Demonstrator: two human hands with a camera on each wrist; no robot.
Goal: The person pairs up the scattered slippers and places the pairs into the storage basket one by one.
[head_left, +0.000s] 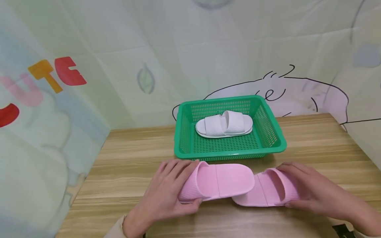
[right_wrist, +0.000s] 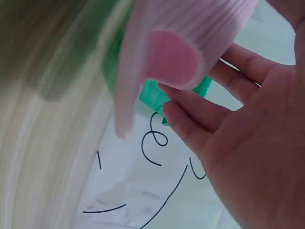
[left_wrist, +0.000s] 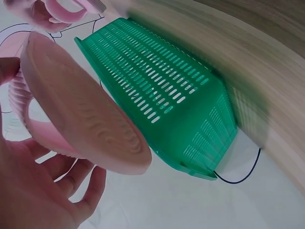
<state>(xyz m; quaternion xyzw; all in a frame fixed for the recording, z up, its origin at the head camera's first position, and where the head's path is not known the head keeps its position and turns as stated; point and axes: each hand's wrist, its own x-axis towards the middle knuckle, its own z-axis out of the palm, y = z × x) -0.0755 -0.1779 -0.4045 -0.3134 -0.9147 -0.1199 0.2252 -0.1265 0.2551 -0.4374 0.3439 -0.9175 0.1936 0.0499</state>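
My left hand (head_left: 169, 191) grips a pink slipper (head_left: 227, 180) by its ribbed strap end, thumb low and fingers over the top. In the left wrist view that slipper's patterned sole (left_wrist: 90, 109) faces the camera. To the right, my right hand (head_left: 312, 190) holds a second pink slipper (head_left: 259, 191) round its strap, and the left slipper's heel overlaps this one's heel in the head view. Behind both is a green plastic basket (head_left: 229, 154), with a pair of white slippers (head_left: 212, 127) lying in it, one partly over the other.
The basket stands on a wood-grain table (head_left: 131, 155), towards its back edge. A printed cloth (head_left: 119, 49) with cartoon drawings and coloured letters hangs behind and to the left. A small dark object (head_left: 342, 230) shows beside the right wrist.
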